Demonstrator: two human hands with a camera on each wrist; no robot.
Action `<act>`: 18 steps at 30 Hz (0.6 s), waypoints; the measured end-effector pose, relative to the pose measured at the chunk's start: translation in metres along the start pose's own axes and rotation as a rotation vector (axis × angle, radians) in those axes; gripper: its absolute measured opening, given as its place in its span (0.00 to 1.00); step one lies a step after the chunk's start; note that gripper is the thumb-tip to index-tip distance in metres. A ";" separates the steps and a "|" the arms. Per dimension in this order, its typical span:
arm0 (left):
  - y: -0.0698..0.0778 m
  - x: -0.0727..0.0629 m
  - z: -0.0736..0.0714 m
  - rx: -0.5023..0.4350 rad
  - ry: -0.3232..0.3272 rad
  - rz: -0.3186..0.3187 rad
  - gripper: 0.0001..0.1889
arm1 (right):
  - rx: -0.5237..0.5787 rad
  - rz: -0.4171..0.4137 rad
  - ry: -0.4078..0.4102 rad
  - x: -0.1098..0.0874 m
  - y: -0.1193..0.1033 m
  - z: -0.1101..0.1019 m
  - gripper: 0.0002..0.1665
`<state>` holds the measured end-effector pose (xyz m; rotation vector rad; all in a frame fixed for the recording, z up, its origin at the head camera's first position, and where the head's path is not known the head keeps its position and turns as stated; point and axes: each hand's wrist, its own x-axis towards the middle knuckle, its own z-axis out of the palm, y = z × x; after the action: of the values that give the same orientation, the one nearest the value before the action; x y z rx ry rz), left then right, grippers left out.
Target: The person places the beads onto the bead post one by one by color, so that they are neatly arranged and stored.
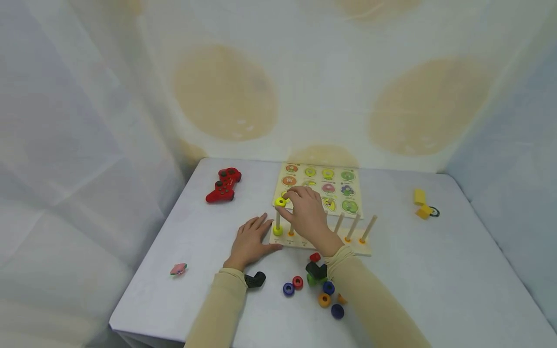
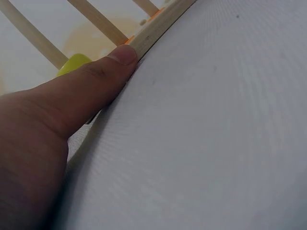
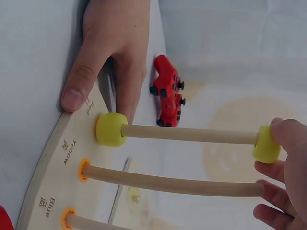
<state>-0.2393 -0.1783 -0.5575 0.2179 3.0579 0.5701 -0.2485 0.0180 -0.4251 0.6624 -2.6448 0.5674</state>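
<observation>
A wooden pegboard with a row of upright pegs lies across the table, several with orange collars. My left hand holds its left end, the thumb along the front edge and the forefinger at the far side. Low on the leftmost peg, marked Red, sits a yellow bead. At the top of that same peg my right hand pinches another yellow bead between thumb and fingers, its hole at the peg's tip. The neighbouring Yellow peg carries no bead.
Behind the pegboard lies a board with fruit pictures. Loose beads, such as a blue one and an orange one, lie near the right forearm. A red game controller is at back left, a pink item front left, yellow blocks right.
</observation>
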 end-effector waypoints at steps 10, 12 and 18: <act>0.002 -0.001 0.000 0.002 0.016 0.008 0.51 | 0.019 -0.030 -0.033 -0.003 0.013 -0.008 0.26; 0.002 -0.001 0.001 0.007 0.012 0.013 0.51 | 0.052 -0.024 0.031 -0.007 0.021 -0.011 0.23; 0.002 -0.001 0.000 0.031 0.010 0.015 0.51 | 0.180 -0.100 0.323 -0.035 0.048 -0.018 0.09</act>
<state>-0.2386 -0.1769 -0.5571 0.2404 3.0786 0.5268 -0.2401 0.0779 -0.4389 0.6855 -2.2669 0.8149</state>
